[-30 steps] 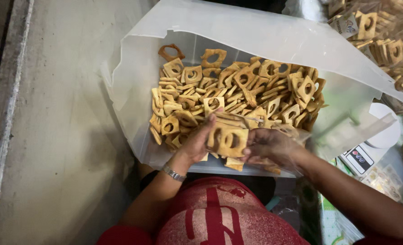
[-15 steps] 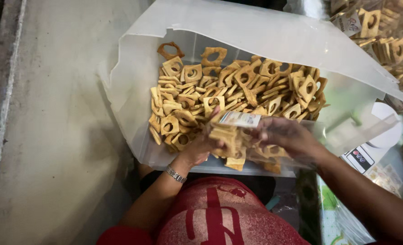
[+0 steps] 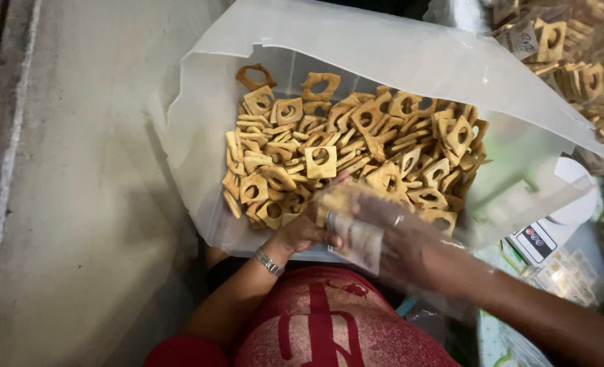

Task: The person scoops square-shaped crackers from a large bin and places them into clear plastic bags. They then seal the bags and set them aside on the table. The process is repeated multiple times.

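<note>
A big clear plastic bag [image 3: 200, 102] lies open in front of me, filled with several square golden crackers [image 3: 356, 149], each with a round hole. Both my hands are at its near edge. My left hand [image 3: 305, 234], with a metal bracelet on the wrist, grips the lower end of a small clear packet [image 3: 353, 228] that holds stacked crackers and a paper label. My right hand [image 3: 400, 234], wearing a ring, is closed on the same packet from the right and is blurred by motion.
A grey concrete floor [image 3: 78, 204] spreads to the left. At the top right are more packed crackers in clear bags [image 3: 574, 54]. A small white scale with buttons [image 3: 540, 238] and printed sheets [image 3: 567, 275] sit at the right. My red patterned clothing [image 3: 329, 326] fills the bottom.
The stack of crackers in my hands was bare at first; now it sits inside a small clear packet with a label. My hands have turned the packet and drawn it toward me.
</note>
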